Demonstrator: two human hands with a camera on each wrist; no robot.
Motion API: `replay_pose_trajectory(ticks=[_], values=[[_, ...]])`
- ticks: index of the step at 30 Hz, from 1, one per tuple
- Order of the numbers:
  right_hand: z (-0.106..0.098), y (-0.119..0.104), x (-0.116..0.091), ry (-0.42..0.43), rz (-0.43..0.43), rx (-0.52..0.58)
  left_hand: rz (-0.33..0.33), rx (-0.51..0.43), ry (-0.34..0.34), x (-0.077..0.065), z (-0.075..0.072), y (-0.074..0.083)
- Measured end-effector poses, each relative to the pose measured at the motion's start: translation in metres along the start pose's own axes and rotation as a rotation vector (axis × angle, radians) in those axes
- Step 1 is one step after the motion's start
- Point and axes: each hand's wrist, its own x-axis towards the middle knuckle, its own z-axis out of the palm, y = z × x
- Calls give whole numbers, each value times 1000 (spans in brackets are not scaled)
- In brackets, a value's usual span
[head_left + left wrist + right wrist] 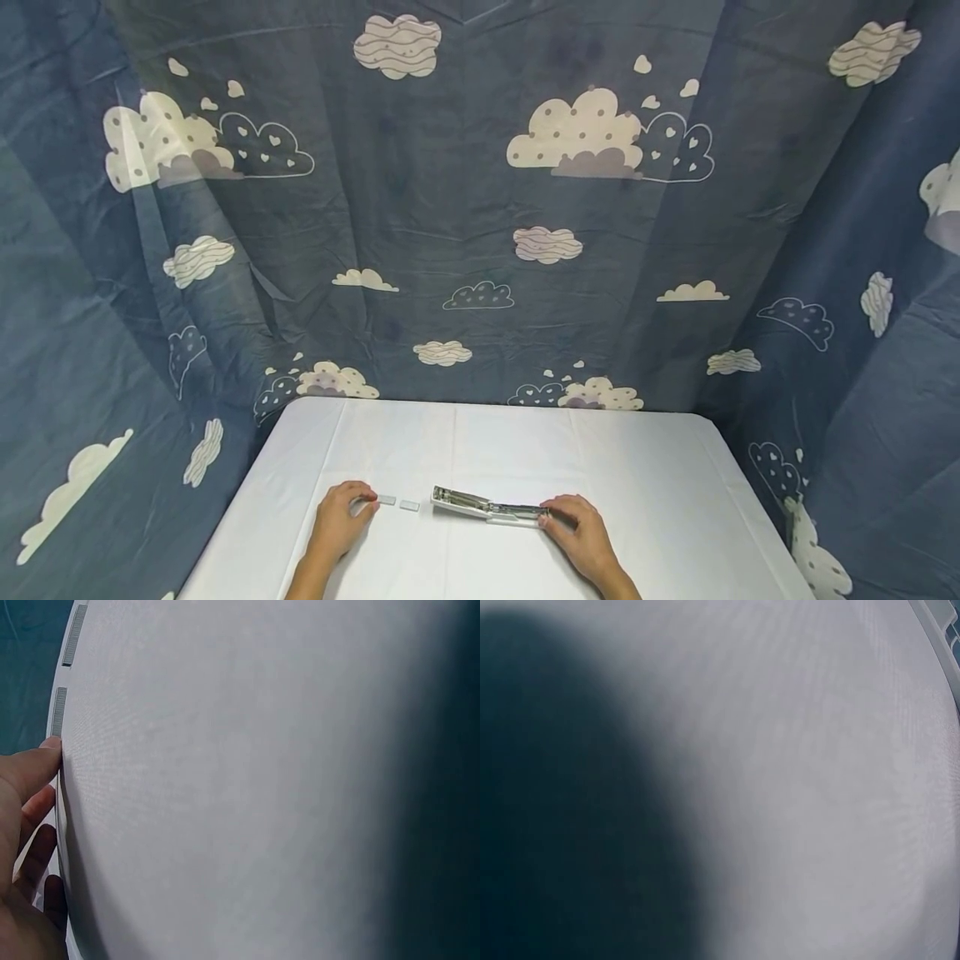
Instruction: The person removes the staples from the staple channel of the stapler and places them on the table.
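Note:
A stapler [487,508], white with bare metal inside, lies folded wide open on the white tabletop in the head view. My right hand [581,533] grips its right end between thumb and fingers. To the stapler's left, two short grey strips of staples lie almost in line. My left hand [341,521] pinches the outer end of the left staple strip [387,500], while the other staple strip [409,506] sits apart, nearer the stapler. The left wrist view shows the thumb [46,754] at the strip's end. Only a pale edge of the stapler [939,622] enters the right wrist view.
The white table [637,467] is covered with a smooth, creased cloth. A dark blue curtain [450,208] with cloud prints hangs behind it and along both sides. Blurred dark areas fill much of the wrist views.

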Motion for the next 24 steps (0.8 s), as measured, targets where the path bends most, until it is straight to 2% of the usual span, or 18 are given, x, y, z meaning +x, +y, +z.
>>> replay_pose_trajectory(ticks=[6,12,24], values=[[-1,2,-1,0,7,-1,-1,4,10,0,2,2],[1,3,-1,-14,31,-18,-27,27,-40,-1,1,5],[3,2,-2,6,-27,-39,-25,50,-47,-5,-2,6]])
